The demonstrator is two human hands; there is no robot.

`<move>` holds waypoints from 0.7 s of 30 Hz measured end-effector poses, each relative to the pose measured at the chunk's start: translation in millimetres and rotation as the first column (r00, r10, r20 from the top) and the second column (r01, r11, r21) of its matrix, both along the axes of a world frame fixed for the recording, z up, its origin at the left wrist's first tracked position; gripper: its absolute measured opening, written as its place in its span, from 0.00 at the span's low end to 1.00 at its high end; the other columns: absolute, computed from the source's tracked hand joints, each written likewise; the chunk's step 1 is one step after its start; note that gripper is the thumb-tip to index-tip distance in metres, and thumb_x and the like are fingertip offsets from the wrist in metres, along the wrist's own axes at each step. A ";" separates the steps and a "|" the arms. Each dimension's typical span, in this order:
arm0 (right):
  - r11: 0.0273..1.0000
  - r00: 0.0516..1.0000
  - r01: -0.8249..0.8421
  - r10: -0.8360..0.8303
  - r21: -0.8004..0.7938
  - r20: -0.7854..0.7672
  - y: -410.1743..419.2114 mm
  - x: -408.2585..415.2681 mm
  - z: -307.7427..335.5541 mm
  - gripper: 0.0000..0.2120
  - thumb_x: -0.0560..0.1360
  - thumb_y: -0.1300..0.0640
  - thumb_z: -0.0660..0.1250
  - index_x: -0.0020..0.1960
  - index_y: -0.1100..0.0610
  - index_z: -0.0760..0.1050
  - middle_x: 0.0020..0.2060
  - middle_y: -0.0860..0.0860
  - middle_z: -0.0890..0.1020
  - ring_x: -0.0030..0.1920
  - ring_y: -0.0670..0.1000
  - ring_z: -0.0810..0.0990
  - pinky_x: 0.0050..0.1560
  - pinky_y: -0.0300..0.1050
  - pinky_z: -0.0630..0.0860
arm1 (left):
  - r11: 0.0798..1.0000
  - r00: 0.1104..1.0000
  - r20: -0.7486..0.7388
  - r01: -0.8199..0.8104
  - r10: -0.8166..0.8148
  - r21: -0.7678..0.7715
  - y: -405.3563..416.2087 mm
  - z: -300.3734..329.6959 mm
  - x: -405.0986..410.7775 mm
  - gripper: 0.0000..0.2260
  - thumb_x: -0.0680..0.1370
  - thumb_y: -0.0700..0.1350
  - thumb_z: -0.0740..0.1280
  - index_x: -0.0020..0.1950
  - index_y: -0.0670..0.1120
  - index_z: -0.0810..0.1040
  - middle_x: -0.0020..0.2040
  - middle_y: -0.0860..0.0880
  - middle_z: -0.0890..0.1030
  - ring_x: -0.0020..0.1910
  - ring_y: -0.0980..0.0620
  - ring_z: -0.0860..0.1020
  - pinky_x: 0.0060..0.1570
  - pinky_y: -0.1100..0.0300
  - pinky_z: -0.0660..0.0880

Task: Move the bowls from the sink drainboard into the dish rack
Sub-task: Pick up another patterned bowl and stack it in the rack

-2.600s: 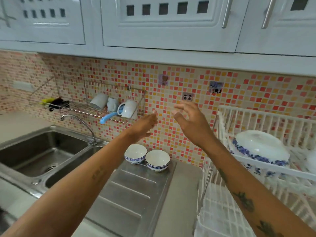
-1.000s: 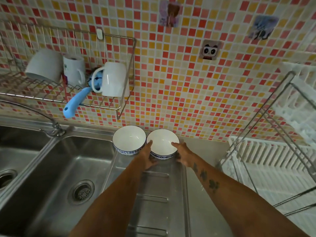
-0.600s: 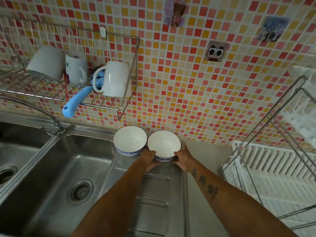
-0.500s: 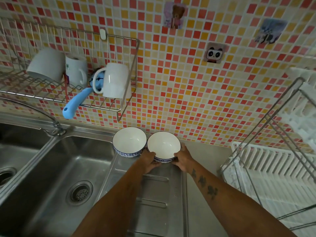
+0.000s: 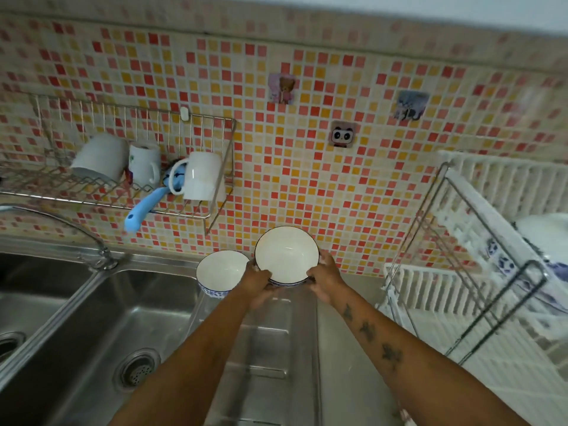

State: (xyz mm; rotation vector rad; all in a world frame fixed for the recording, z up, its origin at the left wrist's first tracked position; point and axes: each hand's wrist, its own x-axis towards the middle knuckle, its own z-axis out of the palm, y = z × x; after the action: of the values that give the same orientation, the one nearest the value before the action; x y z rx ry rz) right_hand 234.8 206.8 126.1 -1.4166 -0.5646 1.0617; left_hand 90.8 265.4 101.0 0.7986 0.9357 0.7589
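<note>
Two white bowls with blue patterned outsides are at the back of the steel drainboard (image 5: 270,339). The right bowl (image 5: 285,255) is lifted and tilted toward me, clear of the drainboard. My left hand (image 5: 256,279) grips its left side and my right hand (image 5: 324,279) grips its right side. The left bowl (image 5: 219,270) still stands upright on the drainboard, just left of my left hand. The white two-tier dish rack (image 5: 479,272) with a metal frame stands to the right.
A double steel sink (image 5: 76,318) with a curved tap (image 5: 76,229) lies left of the drainboard. A wire wall shelf (image 5: 123,192) holds mugs and a blue-handled brush. A large blue-patterned white dish (image 5: 544,238) sits in the rack's upper tier.
Both hands reached the right bowl, closed on its sides, and have now lifted it off the drainboard. The left bowl has stayed put. The camera has tilted up a little.
</note>
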 end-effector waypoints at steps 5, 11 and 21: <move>0.993 0.992 0.013 -0.028 0.116 0.126 -38.1 -8.1 62.1 0.35 0.71 0.77 0.58 0.72 0.52 0.61 0.68 0.55 0.68 0.63 0.57 0.70 0.37 0.44 0.78 | 0.982 1.000 0.023 -0.007 0.003 0.190 -33.9 58.9 -6.9 0.32 0.75 0.24 0.57 0.74 0.49 0.57 0.72 0.42 0.66 0.66 0.36 0.72 0.44 0.46 0.82; 0.944 0.954 0.052 -0.144 0.326 0.264 -93.7 -8.8 136.2 0.33 0.70 0.75 0.58 0.70 0.52 0.58 0.61 0.51 0.67 0.60 0.54 0.69 0.48 0.52 0.81 | 0.951 0.967 0.242 -0.001 -0.077 0.308 -94.0 148.3 -7.5 0.22 0.80 0.36 0.57 0.73 0.50 0.63 0.68 0.44 0.69 0.62 0.39 0.74 0.53 0.43 0.78; 0.743 0.822 0.030 -0.399 0.668 0.407 -218.9 40.4 235.4 0.30 0.68 0.79 0.55 0.59 0.49 0.66 0.52 0.40 0.74 0.52 0.37 0.74 0.40 0.25 0.74 | 0.871 0.715 0.508 0.321 -0.481 0.373 -188.5 245.6 44.8 0.24 0.77 0.65 0.56 0.68 0.55 0.75 0.69 0.44 0.76 0.67 0.33 0.73 0.65 0.27 0.62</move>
State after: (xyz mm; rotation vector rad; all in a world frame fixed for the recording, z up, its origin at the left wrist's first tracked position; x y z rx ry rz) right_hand 275.2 -12.1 361.5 -1.0962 -1.0174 0.1927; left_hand 135.6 76.8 346.6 0.8835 0.0767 0.6804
